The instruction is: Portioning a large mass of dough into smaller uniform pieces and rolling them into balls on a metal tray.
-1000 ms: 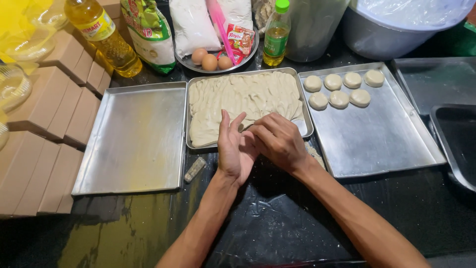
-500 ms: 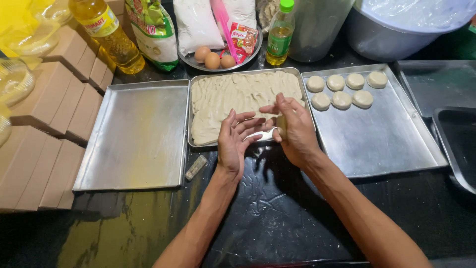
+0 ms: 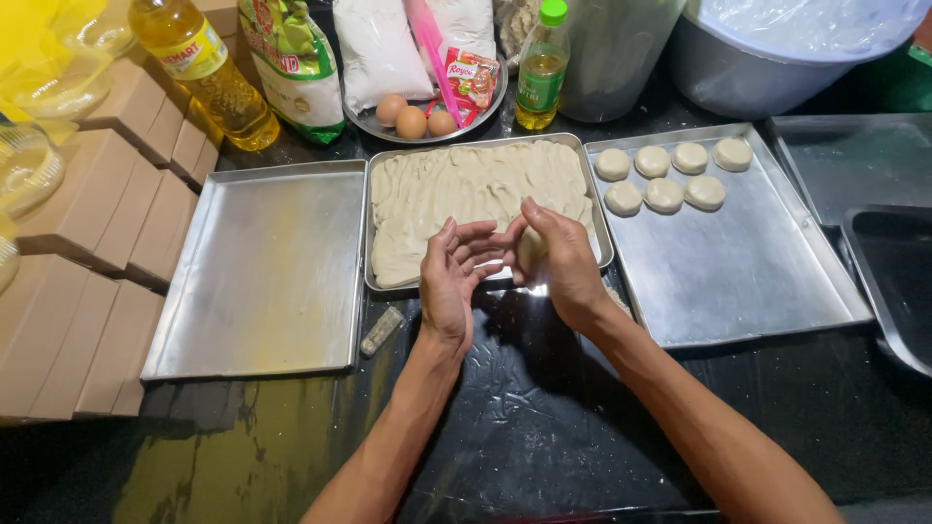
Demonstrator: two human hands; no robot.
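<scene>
Over the near edge of the middle tray [image 3: 602,254], both hands meet above its front rim. Right hand [image 3: 561,262] is curled around a small dough lump [image 3: 529,254], fingers wrapped over the top, so it's grasping. Left hand [image 3: 454,277] is open, palm turned toward the right, fingertips close to the lump; contact between left fingers and dough is probably there, but the view is too tight to confirm.

Key relation: the lump sits between the two palms, nearer the right one, just right of the left fingertips. It looks roundish, with no clear long axis.

The dough slab [image 3: 466,194] fills the middle tray and lies directly beyond the hands, toward the far edge of the worktop [image 3: 544,427]. Shaped dough rounds [image 3: 670,175] sit in two short rows at the far left corner of the right tray [image 3: 757,281], beyond and right of the right hand, so that hand is the nearer one to them. The left tray [image 3: 262,281] sits just beside the middle tray, on the left hand's side.

Behind the trays: oil bottle [image 3: 199,68], plate of eggs [image 3: 413,121], flour bags [image 3: 379,49].
</scene>
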